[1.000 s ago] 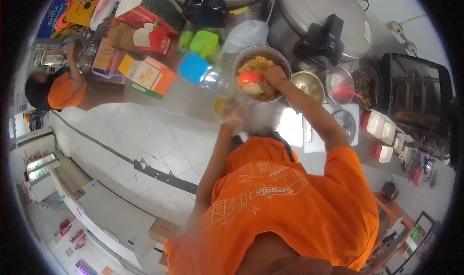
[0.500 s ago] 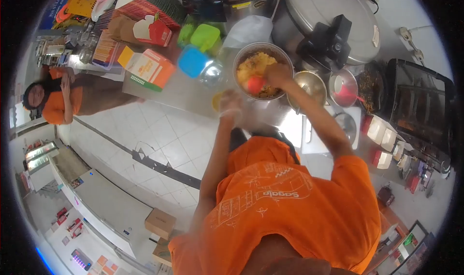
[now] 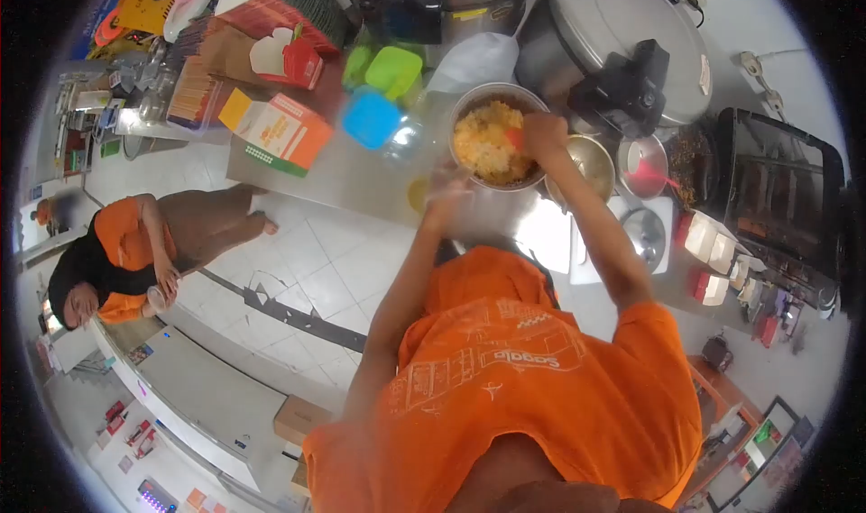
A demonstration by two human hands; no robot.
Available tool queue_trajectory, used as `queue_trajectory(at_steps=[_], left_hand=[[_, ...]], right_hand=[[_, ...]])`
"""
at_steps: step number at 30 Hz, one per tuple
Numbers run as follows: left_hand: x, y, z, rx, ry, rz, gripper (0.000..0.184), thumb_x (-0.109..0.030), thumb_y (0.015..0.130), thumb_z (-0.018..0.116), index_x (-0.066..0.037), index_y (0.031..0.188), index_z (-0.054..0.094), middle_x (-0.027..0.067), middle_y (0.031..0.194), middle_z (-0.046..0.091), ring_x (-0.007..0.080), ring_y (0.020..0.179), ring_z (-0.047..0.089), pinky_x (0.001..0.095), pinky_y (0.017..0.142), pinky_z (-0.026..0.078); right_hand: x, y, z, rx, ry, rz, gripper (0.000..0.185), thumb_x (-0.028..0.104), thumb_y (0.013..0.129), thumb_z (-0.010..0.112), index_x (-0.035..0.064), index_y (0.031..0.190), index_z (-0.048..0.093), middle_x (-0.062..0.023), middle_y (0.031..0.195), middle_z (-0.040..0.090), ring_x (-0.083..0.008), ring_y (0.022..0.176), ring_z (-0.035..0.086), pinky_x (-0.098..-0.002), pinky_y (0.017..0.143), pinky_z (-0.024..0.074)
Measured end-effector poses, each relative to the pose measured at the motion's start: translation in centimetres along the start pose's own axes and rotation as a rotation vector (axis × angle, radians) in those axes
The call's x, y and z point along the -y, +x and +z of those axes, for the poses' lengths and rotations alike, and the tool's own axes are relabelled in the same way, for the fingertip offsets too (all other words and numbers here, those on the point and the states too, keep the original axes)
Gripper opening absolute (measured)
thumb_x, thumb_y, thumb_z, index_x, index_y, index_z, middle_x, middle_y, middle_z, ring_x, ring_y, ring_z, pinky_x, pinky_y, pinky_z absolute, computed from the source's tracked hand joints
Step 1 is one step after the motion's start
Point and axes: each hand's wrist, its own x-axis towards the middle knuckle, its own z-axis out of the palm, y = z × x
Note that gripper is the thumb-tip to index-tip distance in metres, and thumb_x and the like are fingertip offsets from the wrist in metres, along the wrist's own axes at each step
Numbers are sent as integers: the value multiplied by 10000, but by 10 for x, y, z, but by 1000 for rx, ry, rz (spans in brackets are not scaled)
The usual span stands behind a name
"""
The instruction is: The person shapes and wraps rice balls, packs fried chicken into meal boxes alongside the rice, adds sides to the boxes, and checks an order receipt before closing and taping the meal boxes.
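Observation:
A round metal pot point(image 3: 458, 159) on the steel counter holds yellow rice. My right hand point(image 3: 543, 138) is closed on a red utensil point(image 3: 515, 139) at the pot's right side, with the utensil's red part over the rice. My left hand point(image 3: 448, 187) is at the pot's lower left, blurred, seemingly in a clear glove; its fingers cannot be made out. Beside it lies a small yellow item point(image 3: 417, 195). A metal bowl point(image 3: 591, 163) stands just right of the pot, and another bowl point(image 3: 643, 166) holds something pink.
Two large pressure cookers point(image 3: 622, 17) stand behind the pot. Blue point(image 3: 371, 118) and green point(image 3: 394, 71) lidded containers and an orange-white box point(image 3: 281, 134) are on the left. A white board point(image 3: 665, 215) lies right. A co-worker point(image 3: 126, 242) holding a cup stands far left.
The red utensil has shifted up and right across the rice with my right hand. My left hand has moved slightly right. The co-worker has come nearer, lower in view.

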Motion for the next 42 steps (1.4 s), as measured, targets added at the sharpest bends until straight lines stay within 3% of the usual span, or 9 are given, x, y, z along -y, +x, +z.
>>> queue_trajectory(at_steps=[6, 13, 20, 22, 29, 32, 35, 40, 42], left_hand=[[-23, -14, -8, 133, -232, -89, 417, -190, 876, 735, -7, 1186, 524, 99, 1086, 613, 187, 901, 656, 327, 750, 592], [-20, -1, -12, 175, -190, -188, 395, -156, 887, 729, -9, 1198, 536, 86, 1042, 627, 192, 912, 662, 332, 752, 603], [72, 44, -12, 113, 185, 346, 408, -225, 854, 754, -35, 1137, 530, 98, 1007, 661, 200, 824, 683, 300, 600, 569], [8, 10, -8, 86, 6, -106, 409, -198, 866, 739, -50, 1178, 520, 101, 1065, 644, 197, 870, 674, 295, 645, 578], [-56, -26, 0, 150, -368, -47, 424, -167, 881, 722, -31, 1215, 499, 81, 1067, 598, 188, 921, 640, 321, 723, 592], [-34, -19, -1, 124, -294, -71, 460, -185, 878, 735, -33, 1231, 484, 87, 1081, 591, 197, 950, 638, 327, 744, 595], [15, 12, -10, 192, -89, 64, 464, -203, 885, 736, -23, 1230, 483, 94, 1093, 598, 192, 957, 640, 320, 763, 590], [-45, -11, -11, 99, -60, -251, 479, -217, 888, 740, 2, 1230, 486, 111, 1118, 627, 187, 949, 649, 304, 781, 577], [-25, -9, -18, 176, -200, -143, 500, -229, 883, 747, 1, 1239, 481, 114, 1116, 635, 185, 939, 650, 302, 764, 574]], right_hand=[[21, -25, 18, -142, 20, -368, 162, 259, 748, 696, 126, 827, 744, -109, 956, 727, -263, 899, 707, -445, 759, 528], [18, -5, 62, -25, 1, -9, 258, 312, 779, 692, 96, 906, 752, -122, 834, 725, -290, 823, 719, -416, 694, 571], [30, 5, 26, -7, -64, 19, 175, 250, 811, 640, 132, 847, 764, -84, 865, 746, -257, 799, 730, -409, 676, 570], [41, 19, 23, -84, -90, -72, 166, 235, 802, 641, 125, 833, 762, -83, 857, 744, -254, 792, 729, -413, 669, 565], [14, 18, 28, -269, -237, -702, 221, 265, 823, 630, 78, 772, 737, -129, 825, 724, -257, 778, 712, -415, 660, 548], [7, -5, -19, -38, -164, -157, 198, 256, 817, 635, 104, 827, 760, -133, 837, 727, -280, 840, 716, -408, 715, 548], [2, 12, 32, 175, 13, -89, 227, 291, 820, 638, 100, 830, 759, -123, 835, 728, -280, 850, 715, -411, 730, 549], [15, -20, 25, -374, 83, -354, 148, 204, 773, 622, 100, 810, 721, -109, 775, 691, -299, 773, 698, -442, 656, 544], [18, -19, 43, -233, 88, -279, 158, 205, 766, 627, 98, 824, 727, -125, 789, 696, -299, 766, 701, -441, 655, 549]])
